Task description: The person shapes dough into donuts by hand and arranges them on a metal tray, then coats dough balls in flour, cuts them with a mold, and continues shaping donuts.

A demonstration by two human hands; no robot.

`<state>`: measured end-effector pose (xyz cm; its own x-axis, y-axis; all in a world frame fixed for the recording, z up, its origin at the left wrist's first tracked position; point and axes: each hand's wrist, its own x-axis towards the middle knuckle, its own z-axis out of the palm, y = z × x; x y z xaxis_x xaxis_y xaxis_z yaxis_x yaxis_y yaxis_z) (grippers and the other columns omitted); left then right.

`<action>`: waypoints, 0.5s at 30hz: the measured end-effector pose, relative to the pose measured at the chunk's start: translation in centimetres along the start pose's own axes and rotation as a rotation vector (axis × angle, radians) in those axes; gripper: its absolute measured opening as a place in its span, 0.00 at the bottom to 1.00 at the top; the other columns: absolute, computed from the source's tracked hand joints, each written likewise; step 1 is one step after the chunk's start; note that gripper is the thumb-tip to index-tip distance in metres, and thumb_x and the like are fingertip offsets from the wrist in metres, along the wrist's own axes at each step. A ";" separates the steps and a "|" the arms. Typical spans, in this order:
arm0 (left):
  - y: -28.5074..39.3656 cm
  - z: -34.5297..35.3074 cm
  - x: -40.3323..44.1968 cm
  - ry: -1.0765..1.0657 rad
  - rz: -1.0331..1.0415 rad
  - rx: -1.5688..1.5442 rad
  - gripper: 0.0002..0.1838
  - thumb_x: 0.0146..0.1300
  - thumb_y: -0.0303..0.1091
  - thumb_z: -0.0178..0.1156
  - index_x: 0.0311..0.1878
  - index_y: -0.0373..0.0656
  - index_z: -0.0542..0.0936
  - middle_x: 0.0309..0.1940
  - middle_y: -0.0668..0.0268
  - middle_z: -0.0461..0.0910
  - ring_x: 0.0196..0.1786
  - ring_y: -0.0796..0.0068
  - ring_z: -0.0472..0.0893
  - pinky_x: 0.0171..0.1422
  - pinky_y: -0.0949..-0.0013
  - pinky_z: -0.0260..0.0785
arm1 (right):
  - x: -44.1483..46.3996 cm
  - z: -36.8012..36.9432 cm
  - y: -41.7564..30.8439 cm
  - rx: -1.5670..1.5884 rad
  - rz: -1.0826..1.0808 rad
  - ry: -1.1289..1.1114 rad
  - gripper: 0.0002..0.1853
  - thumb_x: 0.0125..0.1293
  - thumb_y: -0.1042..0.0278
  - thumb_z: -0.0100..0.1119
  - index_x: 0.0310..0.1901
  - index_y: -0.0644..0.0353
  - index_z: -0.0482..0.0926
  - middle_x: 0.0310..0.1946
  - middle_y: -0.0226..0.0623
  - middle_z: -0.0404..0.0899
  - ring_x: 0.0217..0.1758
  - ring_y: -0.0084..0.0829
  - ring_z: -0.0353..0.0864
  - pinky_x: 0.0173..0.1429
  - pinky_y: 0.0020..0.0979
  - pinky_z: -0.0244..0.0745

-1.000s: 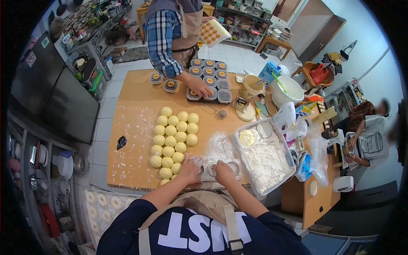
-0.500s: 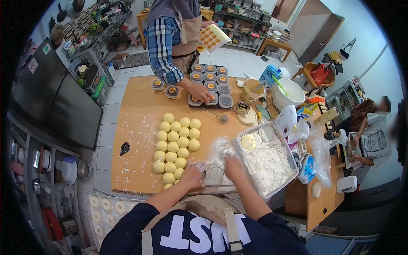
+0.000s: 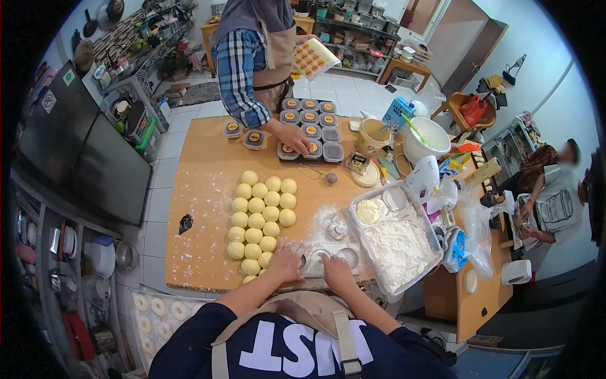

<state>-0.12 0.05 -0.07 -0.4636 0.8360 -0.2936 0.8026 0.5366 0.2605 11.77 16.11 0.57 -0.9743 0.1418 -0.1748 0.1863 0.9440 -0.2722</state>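
Mold (image 3: 314, 271) w/ L hand (image 3: 287, 262) splayed, R hand (image 3: 337, 272) curled, hold unclear, btwn dough balls (image 3: 255, 220) & flour tub (image 3: 370, 254).

Flat, pale mould (image 3: 336, 269) with round recesses in a row, dusted white, lying level near the close edge of the table (image 3: 202, 151). Just beyond it, a small, pale, knob-topped piece (image 3: 338, 230) rests on scattered flour (image 3: 319, 221).
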 end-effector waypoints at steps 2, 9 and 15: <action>0.0 0.1 0.0 -0.002 0.001 0.011 0.55 0.37 0.59 0.71 0.68 0.41 0.62 0.68 0.58 0.62 0.72 0.58 0.59 0.76 0.44 0.34 | 0.2 -0.3 -0.1 -0.010 -0.016 0.034 0.15 0.61 0.72 0.46 0.50 0.61 0.70 0.29 0.49 0.79 0.37 0.49 0.80 0.41 0.46 0.73; 0.1 0.0 -0.2 0.022 0.002 0.039 0.54 0.37 0.59 0.71 0.67 0.41 0.63 0.68 0.58 0.62 0.72 0.58 0.59 0.76 0.45 0.34 | 0.5 0.4 0.0 -0.063 -0.038 0.006 0.16 0.60 0.72 0.47 0.51 0.61 0.70 0.30 0.48 0.80 0.37 0.46 0.81 0.41 0.45 0.73; -0.1 0.3 0.1 0.040 0.033 -0.019 0.54 0.38 0.57 0.71 0.67 0.40 0.61 0.67 0.55 0.63 0.70 0.56 0.60 0.76 0.45 0.36 | 1.3 -0.1 -1.1 -0.119 -0.014 -0.125 0.16 0.60 0.72 0.47 0.50 0.61 0.70 0.30 0.48 0.80 0.39 0.44 0.81 0.41 0.43 0.74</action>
<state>-0.10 0.03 -0.38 -0.4516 0.8572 -0.2474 0.8110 0.5100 0.2866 10.24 15.25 0.74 -0.9519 0.0975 -0.2905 0.1497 0.9752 -0.1630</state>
